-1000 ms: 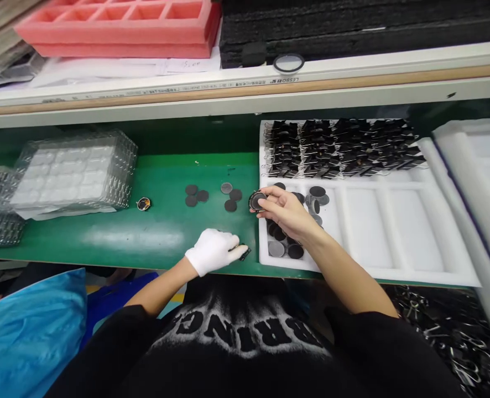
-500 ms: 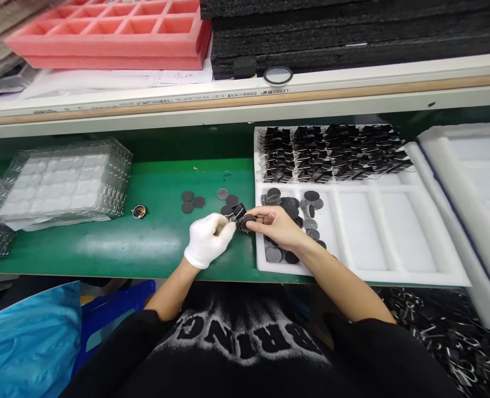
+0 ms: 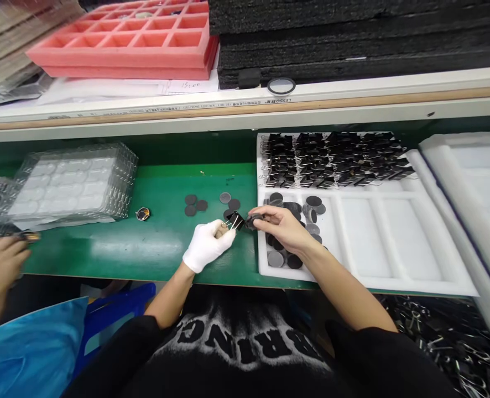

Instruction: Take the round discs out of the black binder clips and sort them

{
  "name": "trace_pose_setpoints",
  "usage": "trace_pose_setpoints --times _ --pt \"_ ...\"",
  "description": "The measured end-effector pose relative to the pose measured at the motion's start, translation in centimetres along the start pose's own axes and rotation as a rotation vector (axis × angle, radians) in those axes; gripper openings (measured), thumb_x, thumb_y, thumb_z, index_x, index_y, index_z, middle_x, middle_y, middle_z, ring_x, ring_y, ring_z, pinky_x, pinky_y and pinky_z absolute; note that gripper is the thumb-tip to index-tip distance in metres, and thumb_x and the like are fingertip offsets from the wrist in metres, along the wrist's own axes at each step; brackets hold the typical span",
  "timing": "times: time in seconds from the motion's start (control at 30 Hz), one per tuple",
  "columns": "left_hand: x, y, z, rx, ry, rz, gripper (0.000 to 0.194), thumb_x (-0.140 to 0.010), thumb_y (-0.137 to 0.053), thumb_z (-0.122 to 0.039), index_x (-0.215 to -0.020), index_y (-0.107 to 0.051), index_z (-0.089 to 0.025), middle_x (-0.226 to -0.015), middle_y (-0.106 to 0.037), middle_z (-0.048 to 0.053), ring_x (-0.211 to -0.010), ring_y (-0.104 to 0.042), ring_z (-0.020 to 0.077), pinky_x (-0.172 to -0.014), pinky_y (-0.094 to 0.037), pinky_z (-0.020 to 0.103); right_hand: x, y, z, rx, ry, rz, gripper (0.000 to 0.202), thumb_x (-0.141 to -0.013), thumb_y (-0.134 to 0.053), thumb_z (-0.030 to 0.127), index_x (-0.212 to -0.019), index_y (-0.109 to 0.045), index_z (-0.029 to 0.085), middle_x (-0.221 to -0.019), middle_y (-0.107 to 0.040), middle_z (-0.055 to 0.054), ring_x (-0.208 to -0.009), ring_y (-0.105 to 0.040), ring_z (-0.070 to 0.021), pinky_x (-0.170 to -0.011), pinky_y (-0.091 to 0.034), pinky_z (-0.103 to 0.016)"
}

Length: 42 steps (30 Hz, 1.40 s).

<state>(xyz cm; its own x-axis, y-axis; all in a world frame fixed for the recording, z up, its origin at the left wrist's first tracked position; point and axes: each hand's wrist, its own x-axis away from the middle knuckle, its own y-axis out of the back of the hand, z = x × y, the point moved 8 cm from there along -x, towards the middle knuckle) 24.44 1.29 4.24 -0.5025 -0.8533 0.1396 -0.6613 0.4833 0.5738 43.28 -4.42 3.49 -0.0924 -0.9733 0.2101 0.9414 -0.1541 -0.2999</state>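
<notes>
My left hand [image 3: 210, 243], in a white glove, pinches the wire handles of a black binder clip [image 3: 235, 220]. Just right of the clip, my bare right hand [image 3: 279, 225] holds a small dark round piece [image 3: 254, 221] between thumb and fingers. The clip and the piece are very close; whether they touch is unclear. Beyond the gloved hand, several dark discs [image 3: 202, 205] and a clear-looking disc [image 3: 225, 197] lie on the green table. Many grey and black discs [image 3: 275, 258] fill the left part of the white foam tray [image 3: 369, 237], partly hidden by my right hand.
Rows of binder clips [image 3: 315, 160] stand on the tray's far part. Clear plastic trays [image 3: 71, 182] are stacked left, near a small round part [image 3: 142, 214]. Another person's hand [image 3: 0, 262] is at far left. A shelf [image 3: 166, 114] crosses behind; loose clips [image 3: 448, 337] lie lower right.
The binder clip has come away from the round piece and is now in my left hand alone. Another person's hand has entered at the left. The view has shifted slightly.
</notes>
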Motion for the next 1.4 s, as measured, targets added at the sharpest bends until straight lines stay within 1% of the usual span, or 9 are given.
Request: trace_pose_setpoints --times 0.1,0.2,0.57,0.73,0.87,1.0,1.17,1.3,1.4 --pt "0.6 -0.1 -0.3 0.021 -0.018 0.000 0.042 -0.085 -0.063 -0.045 -0.061 -0.038 -0.022 -0.057 -0.035 -0.007 -0.058 -0.030 0.0089 -0.056 -0.027 0.026 -0.2 0.5 -0.8 -0.198 -0.107 -0.108 0.039 -0.066 -0.100 0.049 -0.089 -0.080 0.024 -0.084 -0.074 0.001 -0.073 -0.062 -0.0110 -0.067 -0.053 -0.026" --pt "1.1 -0.8 -0.9 0.065 -0.025 0.032 0.044 -0.085 -0.063 -0.046 -0.059 -0.036 -0.021 -0.056 -0.033 -0.007 -0.058 -0.029 0.0085 -0.056 -0.026 0.026 -0.2 0.3 -0.7 -0.210 -0.101 -0.159 0.043 -0.063 -0.101 0.051 -0.086 -0.079 0.022 -0.081 -0.072 0.001 -0.071 -0.059 -0.0100 -0.066 -0.053 -0.024" --pt "1.4 -2.3 -0.5 0.139 0.025 0.086 0.044 -0.089 -0.059 -0.055 -0.064 -0.052 -0.020 -0.059 -0.046 -0.004 -0.058 -0.038 0.0100 -0.056 -0.034 0.025 -0.1 -0.1 -1.6 -0.109 -0.108 -0.119 0.053 -0.055 -0.104 0.049 -0.091 -0.077 0.021 -0.082 -0.075 -0.001 -0.072 -0.064 -0.0133 -0.068 -0.054 -0.028" --pt "1.3 -1.5 -1.6 0.056 -0.026 0.037 0.040 -0.089 -0.060 -0.049 -0.062 -0.048 -0.021 -0.057 -0.045 -0.005 -0.058 -0.038 0.0095 -0.059 -0.034 0.026 -0.3 -0.3 -1.9 -0.104 -0.064 -0.101 0.048 -0.065 -0.099 0.053 -0.095 -0.077 0.021 -0.088 -0.077 -0.004 -0.075 -0.065 -0.0154 -0.071 -0.055 -0.031" --pt "1.0 -1.5 -1.5 0.182 0.028 0.141 0.032 -0.093 -0.057 -0.051 -0.083 -0.060 -0.020 -0.066 -0.063 -0.002 -0.059 -0.055 0.0119 -0.061 -0.042 0.026 -0.3 0.1 -0.5 -0.050 0.066 -0.073 0.039 -0.070 -0.097 0.049 -0.094 -0.080 0.024 -0.091 -0.077 -0.004 -0.081 -0.068 -0.0172 -0.073 -0.057 -0.032" --pt "0.9 -2.2 -1.2 0.531 0.158 0.306 0.058 -0.103 -0.035 -0.065 -0.091 -0.065 -0.017 -0.070 -0.070 0.005 -0.054 -0.062 0.0144 -0.051 -0.041 0.027 0.6 -1.0 1.9 0.166 0.311 0.091 0.021 -0.083 -0.088 0.043 -0.096 -0.082 0.027 -0.112 -0.078 -0.009 -0.108 -0.071 -0.0249 -0.090 -0.061 -0.040" --pt "-0.2 0.8 -0.9 0.372 -0.015 0.101 0.041 -0.102 -0.052 -0.051 -0.110 -0.071 -0.016 -0.078 -0.074 0.004 -0.069 -0.067 0.0151 -0.068 -0.052 0.027 1.0 -1.3 2.1 0.294 0.356 0.137 0.041 -0.094 -0.076 0.037 -0.134 -0.071 0.030 -0.144 -0.065 -0.012 -0.127 -0.067 -0.0267 -0.096 -0.063 -0.041" --pt "0.0 3.7 2.5 0.184 0.006 -0.097 0.041 -0.100 -0.053 -0.047 -0.121 -0.071 -0.017 -0.097 -0.078 0.007 -0.082 -0.073 0.0178 -0.080 -0.057 0.031 1.7 0.0 3.1 0.393 0.433 -0.022 0.029 -0.100 -0.069 0.033 -0.128 -0.073 0.028 -0.130 -0.070 -0.010 -0.118 -0.071 -0.0247 -0.101 -0.061 -0.042" --pt "1.5 6.5 6.3 -0.035 0.082 -0.276 0.043 -0.100 -0.050 -0.048 -0.125 -0.069 -0.018 -0.111 -0.079 0.010 -0.096 -0.075 0.0226 -0.092 -0.057 0.036 4.7 0.5 4.6 0.472 0.537 -0.155 0.020 -0.103 -0.065 0.028 -0.120 -0.076 0.029 -0.115 -0.075 -0.008 -0.109 -0.073 -0.0244 -0.099 -0.061 -0.044"
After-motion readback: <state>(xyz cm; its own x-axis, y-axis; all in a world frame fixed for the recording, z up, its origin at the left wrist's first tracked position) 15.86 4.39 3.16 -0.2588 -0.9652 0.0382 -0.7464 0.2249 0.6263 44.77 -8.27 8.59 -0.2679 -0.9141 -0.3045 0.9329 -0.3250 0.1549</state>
